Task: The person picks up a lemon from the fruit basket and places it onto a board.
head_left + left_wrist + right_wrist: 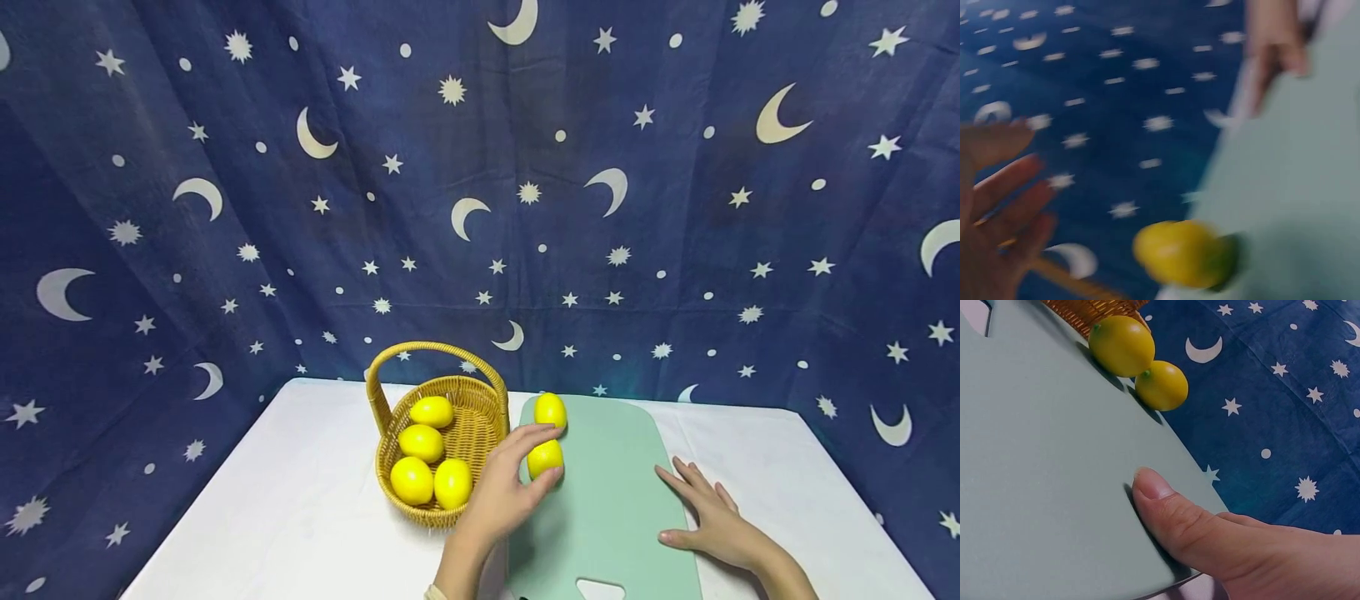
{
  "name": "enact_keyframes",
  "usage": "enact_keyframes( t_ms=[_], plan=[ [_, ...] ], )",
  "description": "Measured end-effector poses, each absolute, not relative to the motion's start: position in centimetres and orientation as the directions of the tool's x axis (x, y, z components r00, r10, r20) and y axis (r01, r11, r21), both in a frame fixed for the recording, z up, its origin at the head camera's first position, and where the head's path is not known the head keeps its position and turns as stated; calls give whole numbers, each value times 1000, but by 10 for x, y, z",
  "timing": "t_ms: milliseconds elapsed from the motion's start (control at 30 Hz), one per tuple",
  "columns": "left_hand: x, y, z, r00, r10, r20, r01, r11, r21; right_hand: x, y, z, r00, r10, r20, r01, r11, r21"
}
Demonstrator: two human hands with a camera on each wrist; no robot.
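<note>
Two yellow lemons lie on the pale green cutting board's left side, a nearer lemon [545, 459] and a farther lemon [551, 411]. My left hand [504, 483] is beside the nearer one, thumb and fingers spread around it in the head view. In the left wrist view the left hand [1004, 200] is blurred, its fingers apart from the lemons [1175, 253]. My right hand [716, 521] rests at the right edge of the cutting board [607, 500], fingers spread. Its thumb [1166, 503] lies over the board's surface in the right wrist view.
Left of the board stands a wicker basket [480, 429] with a tall arched handle [438, 346], holding several lemons [422, 443]. A white cloth [300, 500] covers the table. Behind hangs a dark blue curtain [450, 125] with moons and stars.
</note>
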State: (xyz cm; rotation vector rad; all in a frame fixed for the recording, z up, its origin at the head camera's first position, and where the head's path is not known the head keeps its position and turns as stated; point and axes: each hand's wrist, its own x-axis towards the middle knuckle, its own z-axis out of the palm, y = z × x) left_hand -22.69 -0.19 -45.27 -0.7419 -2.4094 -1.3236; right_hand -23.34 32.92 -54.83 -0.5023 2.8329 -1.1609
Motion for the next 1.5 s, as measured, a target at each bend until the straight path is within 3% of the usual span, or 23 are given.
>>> enact_keyframes(
  t_ms=[133,267,633,833,1067,1500],
  plan=[
    [-226,-39,-434,-839,424,339,491,326,807,-234,330,-550,-947,-310,82,-279,670,-688],
    [-229,-73,-432,-861,439,256,403,283,870,-233,331,-550,-948,-309,76,-273,669,-692],
    [-234,-115,-464,-910,402,97,318,530,786,-232,328,-554,-945,-312,101,-294,673,-679],
    [-236,-114,-471,-917,391,81,343,667,661,-232,327,-555,-945,-308,109,-299,676,-673],
    [-242,-107,-478,-929,359,92,336,710,618,-230,327,-555,-947,-305,97,-288,679,-676],
    [-251,-93,-489,-967,204,151,251,697,672,-230,327,-553,-941,-316,124,-316,682,-660]
  ],
)
